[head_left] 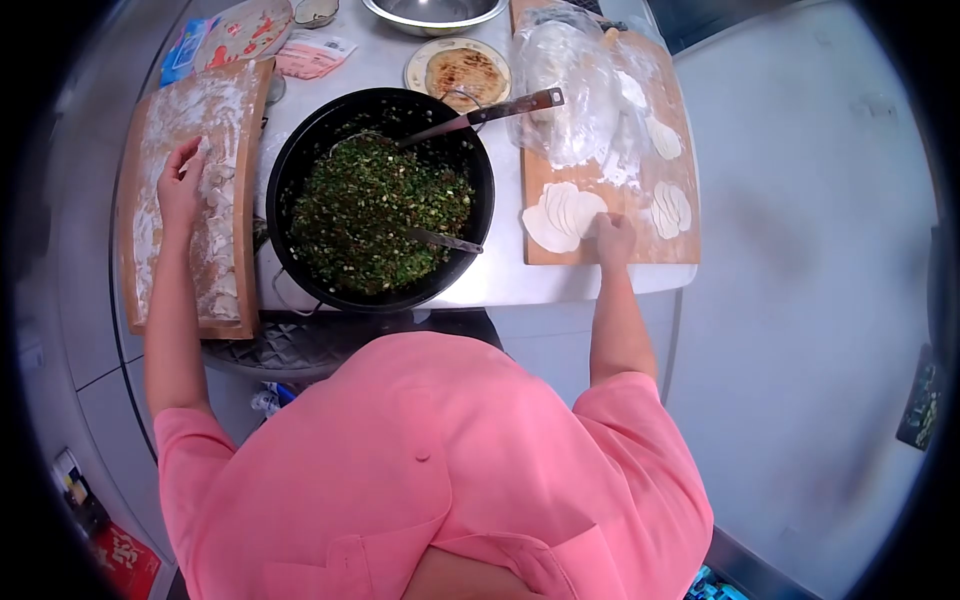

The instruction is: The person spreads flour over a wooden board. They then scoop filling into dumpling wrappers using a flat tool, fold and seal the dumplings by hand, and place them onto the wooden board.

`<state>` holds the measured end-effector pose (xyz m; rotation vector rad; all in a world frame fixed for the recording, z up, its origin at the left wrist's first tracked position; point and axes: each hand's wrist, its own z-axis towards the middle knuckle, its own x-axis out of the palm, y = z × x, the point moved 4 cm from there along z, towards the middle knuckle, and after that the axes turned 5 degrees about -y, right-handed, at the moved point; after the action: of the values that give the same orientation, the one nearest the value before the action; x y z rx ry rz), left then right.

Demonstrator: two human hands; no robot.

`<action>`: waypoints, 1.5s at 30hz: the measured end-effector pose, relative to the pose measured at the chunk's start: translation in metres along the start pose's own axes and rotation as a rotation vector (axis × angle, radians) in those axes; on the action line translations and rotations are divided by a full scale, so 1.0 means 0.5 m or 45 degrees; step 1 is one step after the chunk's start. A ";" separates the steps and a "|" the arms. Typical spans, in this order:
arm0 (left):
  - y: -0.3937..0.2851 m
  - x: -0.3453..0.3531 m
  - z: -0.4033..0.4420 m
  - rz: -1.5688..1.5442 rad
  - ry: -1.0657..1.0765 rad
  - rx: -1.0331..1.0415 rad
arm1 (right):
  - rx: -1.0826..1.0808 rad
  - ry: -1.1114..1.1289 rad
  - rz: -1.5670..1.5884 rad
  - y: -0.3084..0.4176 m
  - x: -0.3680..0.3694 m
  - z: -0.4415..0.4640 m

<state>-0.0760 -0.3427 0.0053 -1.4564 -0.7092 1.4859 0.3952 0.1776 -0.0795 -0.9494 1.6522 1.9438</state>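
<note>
My left hand is over the floured wooden board on the left, its fingers pinched on a small white dumpling. Below it, several folded dumplings lie in a column along that board's right side. On the right-hand cutting board, my right hand pinches the edge of a round dumpling wrapper in a fanned, overlapping pile. Between my hands stands a black pot of chopped green filling. A spoon handle and a wooden-handled utensil stick out of it.
A plastic bag of dough lies on the right board, with more wrappers beside it. Behind the pot are a plate with a browned flatbread and a metal bowl. Packets lie at the back left.
</note>
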 end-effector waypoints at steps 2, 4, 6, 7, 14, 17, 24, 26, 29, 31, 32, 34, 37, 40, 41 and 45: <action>-0.050 0.000 -0.029 -0.029 -0.046 0.102 | -0.048 -0.038 0.025 0.010 -0.009 -0.018; -0.126 0.013 -0.078 -0.031 -0.029 0.182 | -0.207 -0.229 -0.054 0.027 -0.029 -0.041; -0.149 0.033 -0.107 -0.102 0.012 0.237 | -0.350 -0.278 -0.201 0.024 -0.033 -0.052; -0.158 0.042 -0.118 -0.172 0.055 0.293 | -0.492 -0.326 -0.349 0.025 -0.034 -0.061; -0.197 0.110 -0.170 -0.227 0.243 0.219 | -0.064 -0.079 -0.063 0.003 -0.007 -0.029; -0.229 0.131 -0.191 -0.249 0.306 0.299 | -0.013 -0.064 -0.097 0.003 -0.005 -0.017; -0.340 0.217 -0.273 -0.237 0.539 0.432 | -0.050 -0.014 -0.128 0.030 -0.015 -0.034; -0.385 0.263 -0.314 -0.220 0.639 0.533 | -0.660 -0.230 -0.360 0.061 -0.020 -0.047; -0.436 0.362 -0.386 -0.284 0.879 0.460 | -0.710 -0.219 -0.174 0.047 -0.026 -0.057; -0.459 0.440 -0.428 -0.282 1.028 0.430 | -0.467 -0.133 0.163 0.035 -0.026 -0.060; -0.466 0.479 -0.451 -0.256 1.098 0.431 | -0.462 -0.123 0.164 0.037 -0.035 -0.068; -0.471 0.560 -0.488 -0.348 1.111 0.221 | -0.040 0.090 0.617 0.078 -0.070 -0.078; -0.482 0.634 -0.511 -0.576 1.147 -0.168 | 0.020 0.480 0.978 0.160 -0.120 -0.101; -0.482 0.669 -0.530 -0.875 1.214 -0.682 | -0.032 0.780 0.997 0.213 -0.144 -0.100; -0.471 0.678 -0.538 -1.000 1.298 -0.838 | -0.100 0.856 0.938 0.227 -0.148 -0.097; -0.468 0.687 -0.552 -1.234 1.159 -1.051 | -0.242 0.803 0.868 0.250 -0.149 -0.072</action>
<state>0.2786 0.0079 0.0195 -1.7272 -1.2158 -0.2930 0.3670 0.1248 0.0579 -1.2850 2.4199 2.4236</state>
